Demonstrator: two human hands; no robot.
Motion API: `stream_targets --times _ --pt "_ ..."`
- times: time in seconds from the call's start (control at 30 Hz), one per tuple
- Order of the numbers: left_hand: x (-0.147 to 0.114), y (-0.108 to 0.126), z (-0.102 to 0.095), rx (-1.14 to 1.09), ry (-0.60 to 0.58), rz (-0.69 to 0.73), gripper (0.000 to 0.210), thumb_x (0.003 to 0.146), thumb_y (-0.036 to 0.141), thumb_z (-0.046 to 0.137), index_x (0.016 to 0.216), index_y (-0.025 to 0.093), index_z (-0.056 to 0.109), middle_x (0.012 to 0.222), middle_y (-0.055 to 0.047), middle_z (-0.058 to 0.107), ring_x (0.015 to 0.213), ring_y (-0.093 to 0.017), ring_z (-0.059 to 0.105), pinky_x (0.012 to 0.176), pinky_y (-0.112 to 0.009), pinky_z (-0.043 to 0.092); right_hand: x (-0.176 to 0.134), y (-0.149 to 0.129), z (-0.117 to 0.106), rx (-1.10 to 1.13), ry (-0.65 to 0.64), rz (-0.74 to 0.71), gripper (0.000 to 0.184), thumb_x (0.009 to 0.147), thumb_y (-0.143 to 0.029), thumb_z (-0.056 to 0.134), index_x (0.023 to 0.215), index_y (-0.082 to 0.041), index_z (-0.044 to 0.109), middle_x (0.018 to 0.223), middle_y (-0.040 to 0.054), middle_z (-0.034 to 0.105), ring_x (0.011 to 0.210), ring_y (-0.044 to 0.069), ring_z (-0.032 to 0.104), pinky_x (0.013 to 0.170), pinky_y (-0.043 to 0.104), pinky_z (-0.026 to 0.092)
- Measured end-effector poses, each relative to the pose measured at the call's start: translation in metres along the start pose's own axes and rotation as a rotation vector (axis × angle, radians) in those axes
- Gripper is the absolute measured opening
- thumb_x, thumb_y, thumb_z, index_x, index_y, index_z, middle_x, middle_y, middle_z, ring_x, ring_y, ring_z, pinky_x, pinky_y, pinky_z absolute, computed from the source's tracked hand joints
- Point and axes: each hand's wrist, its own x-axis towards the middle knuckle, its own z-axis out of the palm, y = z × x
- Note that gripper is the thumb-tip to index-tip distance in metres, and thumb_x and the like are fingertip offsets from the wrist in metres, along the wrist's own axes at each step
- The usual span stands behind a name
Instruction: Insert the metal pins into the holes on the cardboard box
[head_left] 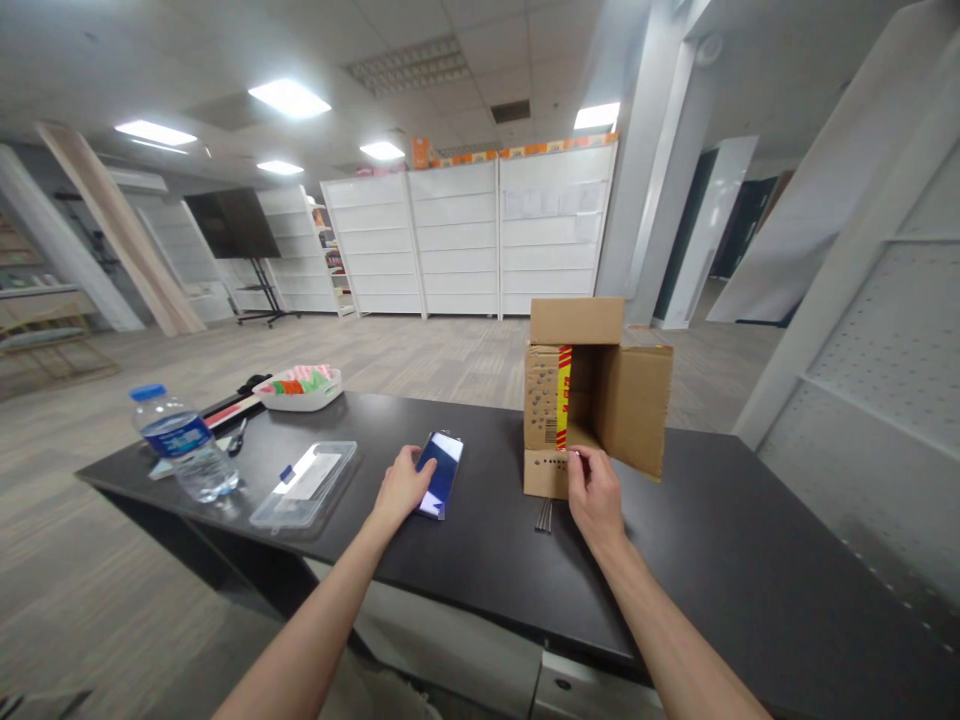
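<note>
My left hand rests at the left edge of a phone lying flat on the dark table. Its thumb touches the phone's edge, and thumb and forefinger are apart. A cardboard box stands on the table with its front open and its flaps spread. Small dark dots cover its left part, and its lower flap has a row of holes. My right hand is at this lower flap, fingertips pinched together; what they hold is too small to make out. Several nails lie just left of that hand.
A clear plastic case lies left of the phone. Behind it are a water bottle and a white basket with colourful packets. The black table extends to the right. White cabinets line the back.
</note>
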Motion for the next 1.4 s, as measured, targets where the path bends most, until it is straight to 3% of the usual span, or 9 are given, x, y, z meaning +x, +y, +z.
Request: stream_targets --times 0.23,0.43,0.77,0.87,0.97,1.1,1.27,1.4 --pt "-0.021 0.017 0.007 0.340 0.021 0.056 0.085 0.054 0.064 0.067 0.123 0.018 0.047 0.122 -0.028 0.050 0.115 -0.048 0.045 0.090 -0.056 0.032 -0.004 -0.003 -0.004 0.007 -0.026 -0.030 0.022 0.094 -0.031 0.042 0.099 -0.018 0.059 0.092 0.0086 0.063 0.088 0.022 0.057 0.081 0.038 0.045" --pt "-0.025 0.022 0.017 0.431 0.146 0.152 0.060 0.066 0.050 0.064 0.113 0.015 0.053 0.112 -0.028 0.054 0.114 -0.046 0.045 0.092 -0.058 0.028 -0.007 -0.008 -0.008 0.014 -0.145 -0.129 0.022 0.094 -0.028 0.042 0.104 -0.020 0.060 0.097 0.0085 0.065 0.091 0.021 0.060 0.083 0.038 0.048" --pt "-0.016 0.018 0.006 0.553 0.186 0.177 0.049 0.074 0.045 0.059 0.112 0.015 0.055 0.112 -0.024 0.057 0.112 -0.041 0.045 0.094 -0.052 0.029 -0.019 -0.022 -0.045 -0.063 -0.369 -0.230 0.022 0.093 -0.026 0.043 0.105 -0.023 0.061 0.089 0.0064 0.065 0.083 0.021 0.063 0.074 0.036 0.052" --pt "-0.024 0.023 0.012 0.589 0.130 0.363 0.035 0.081 0.035 0.049 0.111 0.018 0.056 0.118 -0.019 0.054 0.115 -0.035 0.043 0.096 -0.047 0.027 -0.026 -0.022 -0.054 -0.087 -0.417 -0.240 0.022 0.094 -0.025 0.042 0.106 -0.024 0.061 0.090 0.0064 0.064 0.083 0.021 0.062 0.074 0.035 0.051" --pt "-0.039 0.032 0.027 0.425 -0.040 0.610 0.024 0.083 0.029 0.046 0.101 0.022 0.060 0.109 -0.013 0.058 0.107 -0.028 0.048 0.095 -0.041 0.029 -0.032 -0.022 -0.058 -0.110 -0.472 -0.246 0.023 0.094 -0.024 0.041 0.106 -0.025 0.060 0.092 0.0058 0.062 0.084 0.020 0.061 0.074 0.034 0.051" --pt "-0.062 0.045 0.054 0.196 -0.185 0.818 0.013 0.080 0.025 0.050 0.086 0.024 0.062 0.090 -0.009 0.061 0.093 -0.026 0.053 0.089 -0.038 0.032 -0.036 -0.021 -0.059 -0.138 -0.534 -0.262 0.024 0.092 -0.019 0.042 0.106 -0.026 0.061 0.092 0.0049 0.061 0.084 0.019 0.060 0.075 0.033 0.050" --pt "-0.076 0.059 0.077 0.081 -0.225 0.877 0.009 0.079 0.019 0.050 0.078 0.023 0.058 0.071 -0.005 0.056 0.076 -0.022 0.052 0.078 -0.034 0.034 -0.038 -0.019 -0.057 -0.174 -0.584 -0.256 0.026 0.089 -0.014 0.044 0.104 -0.025 0.062 0.093 0.0046 0.060 0.084 0.019 0.059 0.075 0.032 0.049" --pt "-0.075 0.067 0.086 0.180 -0.214 0.827 0.011 0.079 0.016 0.047 0.082 0.021 0.057 0.069 -0.002 0.055 0.071 -0.019 0.052 0.073 -0.031 0.035 -0.037 -0.022 -0.057 -0.209 -0.642 -0.211 0.028 0.087 -0.011 0.046 0.104 -0.024 0.063 0.092 0.0044 0.060 0.085 0.018 0.058 0.077 0.030 0.047"
